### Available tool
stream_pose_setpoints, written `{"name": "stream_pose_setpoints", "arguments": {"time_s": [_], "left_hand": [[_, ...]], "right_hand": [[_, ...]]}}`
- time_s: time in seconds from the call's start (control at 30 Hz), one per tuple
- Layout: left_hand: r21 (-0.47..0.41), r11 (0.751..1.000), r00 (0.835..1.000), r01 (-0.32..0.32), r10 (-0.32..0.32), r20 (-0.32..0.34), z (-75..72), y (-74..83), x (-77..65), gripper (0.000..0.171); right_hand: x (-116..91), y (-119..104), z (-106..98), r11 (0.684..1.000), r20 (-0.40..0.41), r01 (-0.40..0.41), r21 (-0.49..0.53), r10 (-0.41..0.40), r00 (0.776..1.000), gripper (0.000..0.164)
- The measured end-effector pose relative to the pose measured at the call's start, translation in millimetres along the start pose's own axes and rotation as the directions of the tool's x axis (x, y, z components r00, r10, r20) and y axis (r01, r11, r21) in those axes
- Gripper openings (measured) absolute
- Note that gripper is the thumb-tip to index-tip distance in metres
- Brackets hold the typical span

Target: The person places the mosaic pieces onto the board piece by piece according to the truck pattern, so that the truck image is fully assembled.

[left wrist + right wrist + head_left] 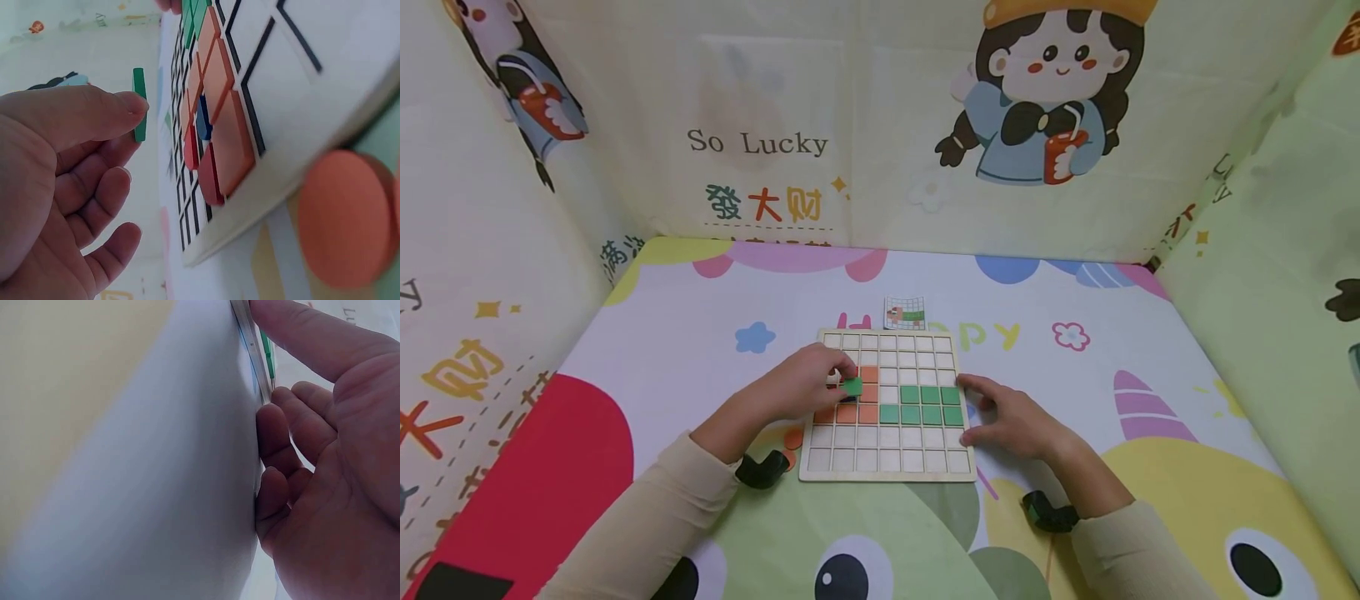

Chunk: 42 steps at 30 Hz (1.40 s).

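My left hand pinches a small green square tile between thumb and fingertips, above the left part of a wooden grid board. The left wrist view shows this tile edge-on, raised off the board. Orange tiles fill several cells on the left side of the grid. Among them, the left wrist view shows a dark blue piece and red pieces. Two rows of green tiles lie at the right. My right hand touches the board's right edge with thumb and fingertips.
A small printed card with a gridded picture lies just beyond the board's far edge. Beside the board's near left side are loose round orange pieces. A patterned cloth covers the table, and printed sheets rise around it.
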<state>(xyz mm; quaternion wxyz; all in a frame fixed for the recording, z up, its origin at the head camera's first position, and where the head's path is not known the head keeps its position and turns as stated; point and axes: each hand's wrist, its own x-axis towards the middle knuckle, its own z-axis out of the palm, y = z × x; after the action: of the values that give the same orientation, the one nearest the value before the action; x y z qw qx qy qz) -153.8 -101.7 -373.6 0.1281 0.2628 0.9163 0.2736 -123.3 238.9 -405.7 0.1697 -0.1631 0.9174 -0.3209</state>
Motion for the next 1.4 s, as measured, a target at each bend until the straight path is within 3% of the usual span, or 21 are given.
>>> {"name": "stream_pose_setpoints", "arguments": {"time_s": [0.7,1.4], "left_hand": [[0.010,1.000,0.999,-0.015,0.014,0.050,24.1,18.2,29.8,0.025],[0.042,0.999,0.999,-0.006,0.004,0.045,28.2,28.5,34.0,0.028]], "right_hand": [[0,-1,-1,1.000,-0.008,-0.009,-0.005,0.009,1.000,0.085],[0,-2,-1,1.000,-0.005,0.002,0.000,-0.002,1.000,0.085]]}}
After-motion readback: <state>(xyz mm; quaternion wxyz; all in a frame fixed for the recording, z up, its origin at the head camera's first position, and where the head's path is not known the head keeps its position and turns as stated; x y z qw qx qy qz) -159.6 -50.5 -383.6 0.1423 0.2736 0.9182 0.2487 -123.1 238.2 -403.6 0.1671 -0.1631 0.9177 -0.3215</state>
